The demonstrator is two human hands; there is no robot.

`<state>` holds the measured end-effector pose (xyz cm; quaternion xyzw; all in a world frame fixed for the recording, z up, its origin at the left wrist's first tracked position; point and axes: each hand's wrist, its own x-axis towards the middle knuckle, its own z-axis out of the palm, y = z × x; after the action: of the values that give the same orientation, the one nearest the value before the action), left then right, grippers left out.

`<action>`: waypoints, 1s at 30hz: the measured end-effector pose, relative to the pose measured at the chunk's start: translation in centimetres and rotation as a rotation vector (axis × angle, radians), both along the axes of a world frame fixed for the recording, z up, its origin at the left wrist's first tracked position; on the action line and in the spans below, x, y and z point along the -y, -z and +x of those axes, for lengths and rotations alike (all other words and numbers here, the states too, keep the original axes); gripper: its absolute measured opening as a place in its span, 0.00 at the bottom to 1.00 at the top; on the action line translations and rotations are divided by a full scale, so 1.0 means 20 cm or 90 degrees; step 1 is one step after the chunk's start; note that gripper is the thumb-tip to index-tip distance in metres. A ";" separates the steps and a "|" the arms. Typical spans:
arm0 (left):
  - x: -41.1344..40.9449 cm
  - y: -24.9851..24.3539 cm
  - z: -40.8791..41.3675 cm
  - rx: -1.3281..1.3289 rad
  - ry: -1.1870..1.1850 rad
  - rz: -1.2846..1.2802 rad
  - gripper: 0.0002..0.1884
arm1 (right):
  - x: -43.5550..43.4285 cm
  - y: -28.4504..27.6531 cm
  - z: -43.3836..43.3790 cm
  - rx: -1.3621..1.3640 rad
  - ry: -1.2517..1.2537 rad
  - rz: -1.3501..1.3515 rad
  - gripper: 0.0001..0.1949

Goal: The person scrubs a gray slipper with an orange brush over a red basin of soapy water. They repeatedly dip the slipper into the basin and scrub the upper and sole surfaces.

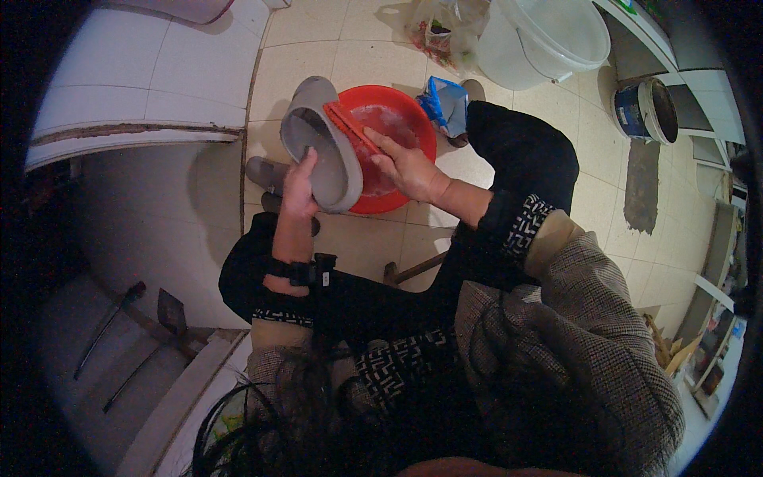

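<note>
My left hand [301, 185] grips a grey clog-type shoe [343, 161] near its heel, thumb inside the opening. The shoe is tilted over the left side of a red plastic basin [430, 128], which holds sudsy water. In my right hand [411, 167] is a red scrubbing brush [351, 128], its bristle side against or very near the shoe's outer side; contact is hard to tell. An opened blue packet [438, 104] stands at the basin's upper right.
A white bucket [506, 53] and a clear plastic bag [438, 36] stand on the tiled floor ahead. A dark blue tub [632, 110] lies farther right. White tiled cabinetry or wall [202, 98] borders the left side. My knees flank the space before the basin.
</note>
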<state>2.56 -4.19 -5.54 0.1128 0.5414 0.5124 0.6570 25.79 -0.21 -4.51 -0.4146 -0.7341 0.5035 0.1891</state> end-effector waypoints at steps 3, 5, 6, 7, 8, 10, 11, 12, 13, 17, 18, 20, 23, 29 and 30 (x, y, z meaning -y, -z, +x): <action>0.00 0.01 -0.01 0.021 0.035 -0.007 0.25 | -0.03 -0.01 0.00 -0.004 0.022 0.045 0.27; 0.00 0.00 -0.01 0.015 0.062 -0.002 0.26 | -0.06 0.01 0.00 -0.011 0.048 0.054 0.27; 0.00 0.00 0.00 0.003 0.078 0.008 0.26 | -0.08 0.02 0.01 0.012 0.051 0.043 0.26; 0.00 -0.01 0.01 -0.010 0.093 0.019 0.27 | -0.10 0.03 0.02 0.035 0.053 0.031 0.26; 0.00 -0.01 0.02 -0.015 0.106 0.027 0.27 | -0.11 0.03 0.03 0.057 0.055 0.020 0.26; 0.01 -0.04 0.03 -0.025 0.130 0.044 0.28 | -0.14 -0.06 0.04 0.074 0.068 -0.018 0.25; 0.02 -0.04 0.03 -0.038 0.140 0.036 0.28 | -0.15 -0.09 0.04 0.082 0.073 -0.037 0.25; 0.01 -0.04 0.03 -0.050 0.153 0.030 0.29 | -0.15 -0.05 0.05 0.056 0.092 0.017 0.26; 0.01 -0.04 0.03 -0.062 0.166 0.023 0.29 | -0.15 0.01 0.05 0.029 0.109 0.070 0.26; 0.03 -0.01 -0.01 -0.088 0.205 0.031 0.30 | -0.18 0.04 0.07 0.071 0.116 0.028 0.27; 0.03 -0.01 -0.03 -0.102 0.216 0.026 0.30 | -0.19 0.03 0.08 0.060 0.110 0.021 0.27; 0.03 -0.01 -0.04 -0.126 0.218 0.028 0.30 | -0.22 0.03 0.10 0.037 0.096 0.005 0.27; 0.02 -0.06 -0.01 -0.135 0.176 0.058 0.30 | -0.23 0.08 0.12 0.040 0.096 0.048 0.27; 0.02 -0.14 0.03 -0.050 0.084 0.081 0.29 | -0.23 0.13 0.10 -0.014 0.105 -0.008 0.27; 0.03 -0.15 0.03 -0.041 0.078 0.065 0.29 | -0.22 0.14 0.09 -0.027 0.105 0.011 0.27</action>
<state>3.13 -4.75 -2.63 0.1959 0.5274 0.4943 0.6627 27.68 4.28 -7.23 -0.4613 -0.6972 0.4888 0.2493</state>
